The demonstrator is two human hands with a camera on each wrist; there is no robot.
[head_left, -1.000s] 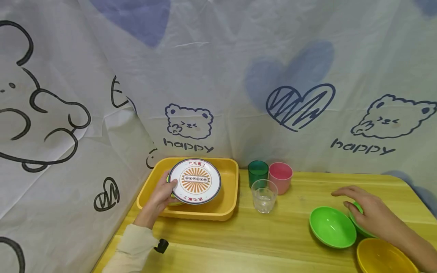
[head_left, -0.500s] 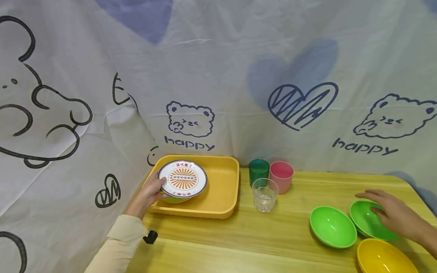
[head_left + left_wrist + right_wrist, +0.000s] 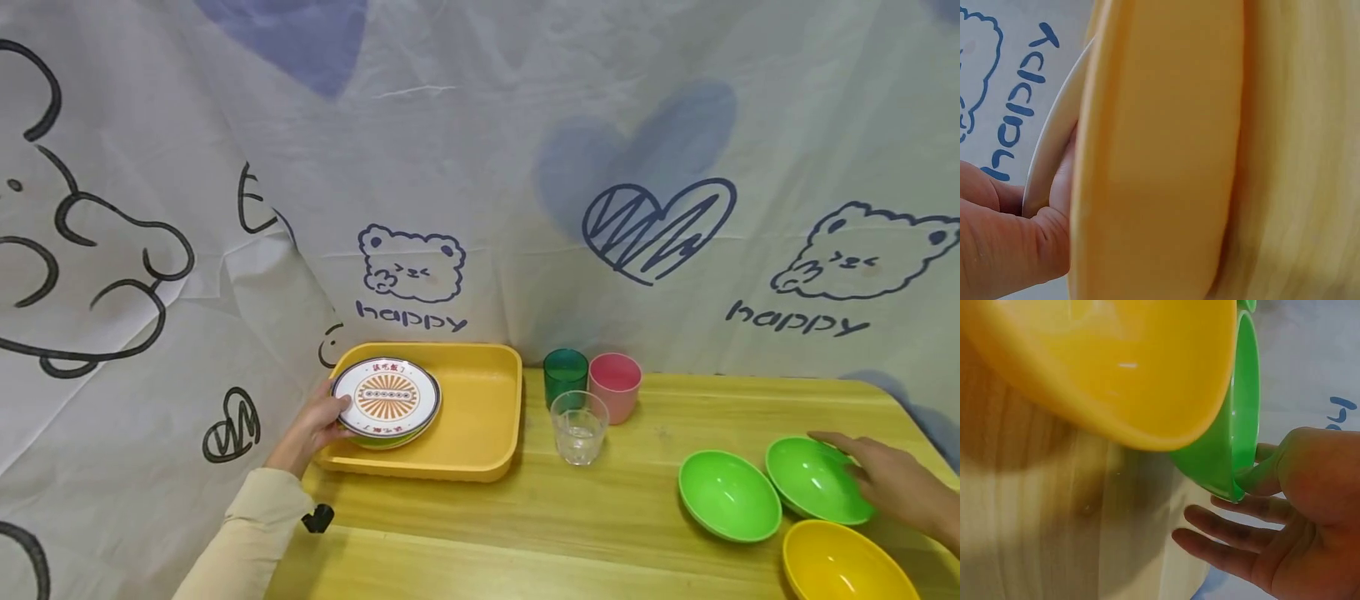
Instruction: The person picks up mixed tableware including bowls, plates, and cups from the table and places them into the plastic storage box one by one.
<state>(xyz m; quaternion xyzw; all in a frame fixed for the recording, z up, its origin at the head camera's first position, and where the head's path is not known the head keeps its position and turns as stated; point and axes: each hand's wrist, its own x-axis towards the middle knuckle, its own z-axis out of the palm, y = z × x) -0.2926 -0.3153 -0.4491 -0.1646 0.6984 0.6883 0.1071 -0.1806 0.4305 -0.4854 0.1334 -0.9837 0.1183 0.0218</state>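
Lower right, nearest: yellow bowl (image 3: 847, 562), close by the outer green bowl (image 3: 813, 483). My right grip (image 3: 896, 483) is spread, thumb at the green rim; lifting off so slight a hold could, I judge, drop it. Left of centre, my left grip (image 3: 318, 418) pinches the printed plate (image 3: 386, 398) in the tray (image 3: 480, 408); uneven release might slide it off the greenish item (image 3: 375, 443) beneath. Table (image 3: 540, 533): yellow wood grain. Behind, upper frame: pale cloth (image 3: 510, 125).

Cream sleeve (image 3: 251, 525), black wrist attachment (image 3: 318, 518)
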